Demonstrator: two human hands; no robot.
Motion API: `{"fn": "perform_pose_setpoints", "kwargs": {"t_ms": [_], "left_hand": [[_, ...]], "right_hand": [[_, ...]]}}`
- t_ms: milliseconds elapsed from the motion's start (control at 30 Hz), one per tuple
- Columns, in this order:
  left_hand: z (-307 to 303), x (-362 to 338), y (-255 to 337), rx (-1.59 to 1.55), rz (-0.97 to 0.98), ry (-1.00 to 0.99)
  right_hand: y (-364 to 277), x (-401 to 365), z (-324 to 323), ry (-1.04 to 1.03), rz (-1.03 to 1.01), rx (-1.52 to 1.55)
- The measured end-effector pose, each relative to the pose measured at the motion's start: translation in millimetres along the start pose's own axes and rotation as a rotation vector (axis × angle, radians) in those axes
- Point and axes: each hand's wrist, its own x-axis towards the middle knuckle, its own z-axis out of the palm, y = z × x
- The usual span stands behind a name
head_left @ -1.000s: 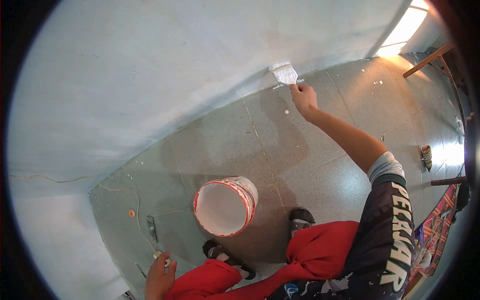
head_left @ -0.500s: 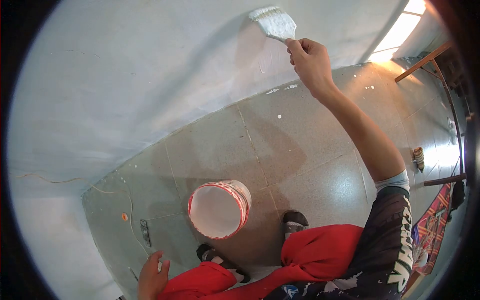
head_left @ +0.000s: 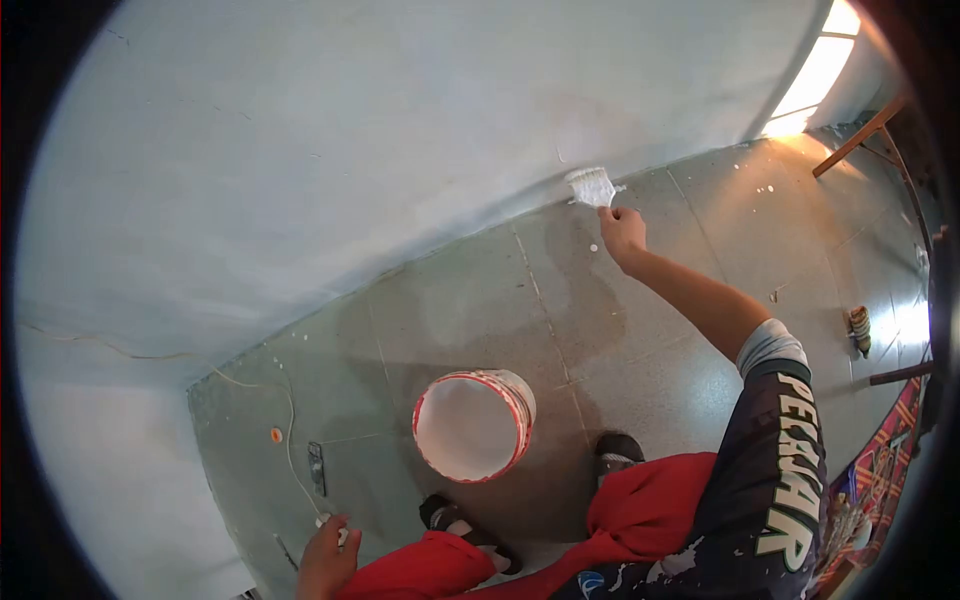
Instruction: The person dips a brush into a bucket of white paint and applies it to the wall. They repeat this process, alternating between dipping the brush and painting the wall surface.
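Observation:
My right hand (head_left: 626, 232) grips the handle of a wide paintbrush (head_left: 592, 186) whose head is coated in white paint. The brush is at the foot of the pale wall (head_left: 400, 130), where it meets the floor. A bucket (head_left: 466, 428) with a red, paint-smeared rim and a whitish inside stands on the floor in front of my feet. My left hand (head_left: 328, 562) hangs beside my red-clad left knee, thumb and fingers apart. Just past its fingertips shows a small white thing, partly hidden, at the end of a thin cable.
The thin cable (head_left: 291, 420) runs across the tiled floor (head_left: 660, 370) to the wall. A dark narrow object (head_left: 317, 468) and a small orange item (head_left: 277, 435) lie at left. Wooden furniture legs (head_left: 858, 138), a striped object (head_left: 859, 330) and a plaid cloth (head_left: 895, 430) are at right.
My right hand has brought the brush down from higher on the wall to its base. The view has shifted a little, so the bucket appears further right. My left hand stays by the knee.

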Motion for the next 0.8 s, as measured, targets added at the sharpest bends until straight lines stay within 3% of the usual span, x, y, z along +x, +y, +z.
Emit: {"fn": "perform_pose_setpoints", "kwargs": {"t_ms": [267, 500, 567, 700, 800], "left_hand": [[-1, -10, 3, -0.067, -0.018, -0.018], [-7, -6, 15, -0.014, 0.045, 0.017], [-8, -2, 18, -0.021, 0.027, 0.006], [-8, 2, 17, -0.038, 0.043, 0.022], [-8, 2, 15, -0.047, 0.051, 0.022]], "right_hand": [[-35, 12, 3, -0.033, 0.052, 0.059], [-160, -20, -69, -0.032, -0.16, 0.383], [-184, -30, -87, -0.03, -0.303, 0.471], [-193, -33, -94, -0.007, -0.413, 0.516], [-155, -19, -69, 0.049, -0.361, 0.475]]}}
